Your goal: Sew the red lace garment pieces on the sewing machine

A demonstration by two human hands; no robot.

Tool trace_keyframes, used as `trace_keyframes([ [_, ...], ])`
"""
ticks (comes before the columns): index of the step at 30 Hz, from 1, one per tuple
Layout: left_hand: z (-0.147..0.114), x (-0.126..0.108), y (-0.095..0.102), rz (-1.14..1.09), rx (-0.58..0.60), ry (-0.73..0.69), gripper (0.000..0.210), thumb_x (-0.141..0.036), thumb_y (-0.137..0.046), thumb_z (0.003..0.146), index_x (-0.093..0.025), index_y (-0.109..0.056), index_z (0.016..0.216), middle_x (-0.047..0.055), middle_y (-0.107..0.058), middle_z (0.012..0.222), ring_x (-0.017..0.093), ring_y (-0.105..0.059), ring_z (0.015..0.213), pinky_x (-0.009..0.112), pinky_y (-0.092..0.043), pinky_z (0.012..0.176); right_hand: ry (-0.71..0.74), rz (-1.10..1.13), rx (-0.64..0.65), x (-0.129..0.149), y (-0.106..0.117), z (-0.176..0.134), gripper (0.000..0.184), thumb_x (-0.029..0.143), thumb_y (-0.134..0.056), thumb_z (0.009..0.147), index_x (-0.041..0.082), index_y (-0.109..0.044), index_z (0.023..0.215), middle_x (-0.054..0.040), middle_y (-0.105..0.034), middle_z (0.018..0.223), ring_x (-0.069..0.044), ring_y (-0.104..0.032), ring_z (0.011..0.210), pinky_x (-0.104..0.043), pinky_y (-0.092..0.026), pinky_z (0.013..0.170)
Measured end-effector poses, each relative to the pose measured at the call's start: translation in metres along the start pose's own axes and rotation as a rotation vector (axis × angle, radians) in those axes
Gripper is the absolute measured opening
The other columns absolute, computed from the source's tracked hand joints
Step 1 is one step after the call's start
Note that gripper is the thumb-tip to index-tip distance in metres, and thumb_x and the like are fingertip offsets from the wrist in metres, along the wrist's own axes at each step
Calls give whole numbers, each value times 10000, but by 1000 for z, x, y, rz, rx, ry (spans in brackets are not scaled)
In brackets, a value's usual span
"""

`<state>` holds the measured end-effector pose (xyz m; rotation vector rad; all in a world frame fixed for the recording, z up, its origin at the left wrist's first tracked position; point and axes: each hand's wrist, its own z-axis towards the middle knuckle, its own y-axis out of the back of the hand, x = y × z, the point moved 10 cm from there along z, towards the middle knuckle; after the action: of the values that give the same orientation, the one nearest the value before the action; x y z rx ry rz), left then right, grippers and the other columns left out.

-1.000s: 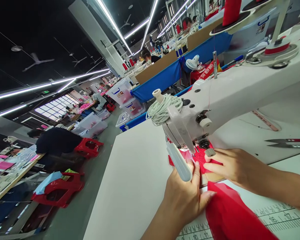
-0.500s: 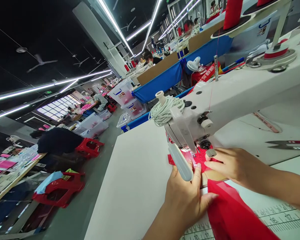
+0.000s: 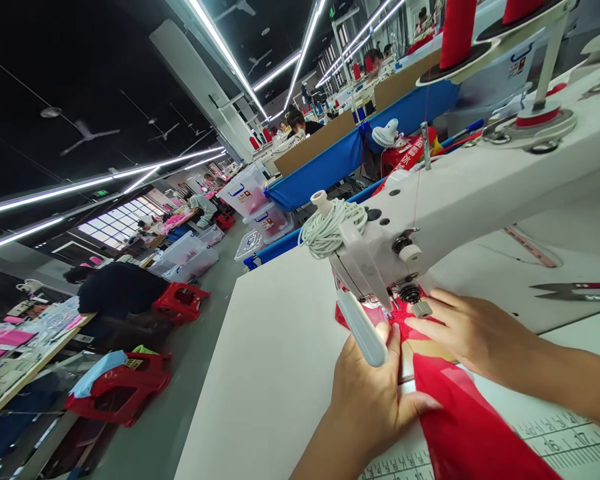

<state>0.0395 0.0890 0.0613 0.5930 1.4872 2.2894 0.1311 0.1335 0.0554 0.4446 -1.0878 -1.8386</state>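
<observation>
Red fabric [image 3: 473, 417] runs from the front edge up under the needle area of a white sewing machine [image 3: 460, 190]. My left hand [image 3: 367, 390] rests on the near left part of the fabric, its thumb stretched apart over the red cloth and its index fingertip close to the presser foot. A grey lever [image 3: 363, 327] hides part of its other fingers. On the right of the needle, my right hand [image 3: 473, 333] lies with fingers extended, pressing the fabric down. A tan patch [image 3: 433, 349] shows between the hands.
Scissors [image 3: 575, 292] and a pink tape measure [image 3: 530, 247] lie right of the machine. Pale cord [image 3: 333, 230] is coiled on its head. A ruler scale [image 3: 555, 440] marks the front of the table. Red stools [image 3: 123, 390] and other people stand or sit beyond the aisle.
The view has shifted slightly. The red fabric at the needle has moved a little, and my right fingers sit slightly differently on it. My left hand stays nearly in place.
</observation>
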Motion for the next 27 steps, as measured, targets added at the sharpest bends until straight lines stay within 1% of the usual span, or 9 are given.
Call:
trace_keyframes([
  [3,4,-5,7,-53,-39,-4,936,-727,-51,932,-63,-625,1257,180,-683,1168,247,-683,924,335,-579,722,107,29,-56,14,7,-2,352,-24,-406,769,179,-649,924,-64,-648,895,-226,-506,803,-356,-446,694],
  [5,6,-8,10,-58,-54,-10,946,-731,-37,926,-61,-625,1244,175,-692,1137,235,-692,884,314,-574,663,154,77,-93,19,9,-6,378,1,-437,785,176,-660,1036,-53,-690,1029,-227,-532,900,-386,-441,814],
  [7,6,-11,11,-42,-61,-17,948,-740,-48,920,-57,-636,1214,168,-705,1079,241,-697,863,313,-566,612,167,123,-125,21,10,-8,385,24,-463,791,175,-658,1087,-45,-701,1101,-213,-560,980,-381,-419,886],
  [11,5,-12,13,-24,-71,-22,943,-739,-56,923,-50,-637,1205,160,-717,1032,246,-703,843,316,-555,560,156,164,-153,22,10,-8,367,12,-419,841,179,-668,1053,-38,-733,1002,-182,-621,900,-358,-413,840],
  [15,6,-11,13,-26,-77,-20,930,-705,-36,944,-45,-631,1219,152,-723,1022,240,-705,850,310,-563,578,140,151,-193,24,15,-6,341,44,-362,938,178,-673,981,-53,-740,949,-195,-634,838,-372,-409,793],
  [18,6,-10,14,-16,-86,-10,927,-707,-41,943,-52,-639,1212,154,-723,1035,246,-705,843,318,-569,592,141,139,-174,25,12,-6,335,80,-359,968,182,-677,986,-58,-743,958,-213,-635,824,-396,-411,796],
  [21,5,-7,11,-43,-67,4,927,-709,-32,939,-65,-626,1241,159,-714,1079,244,-702,856,326,-580,639,111,151,-172,22,12,-6,372,79,-331,967,201,-682,982,-68,-743,967,-235,-628,821,-426,-406,817],
  [24,2,-4,5,-67,-36,16,926,-723,-55,930,-62,-589,1298,171,-699,1115,259,-690,923,342,-588,683,112,131,-174,21,13,-2,380,72,-329,949,205,-685,924,-57,-742,941,-226,-594,762,-415,-415,785],
  [27,1,-1,2,-60,-29,15,904,-731,-113,932,-55,-566,1327,182,-685,1144,273,-677,972,362,-587,730,135,109,-167,22,15,0,355,26,-365,880,186,-681,905,-41,-739,949,-201,-569,744,-390,-420,766],
])
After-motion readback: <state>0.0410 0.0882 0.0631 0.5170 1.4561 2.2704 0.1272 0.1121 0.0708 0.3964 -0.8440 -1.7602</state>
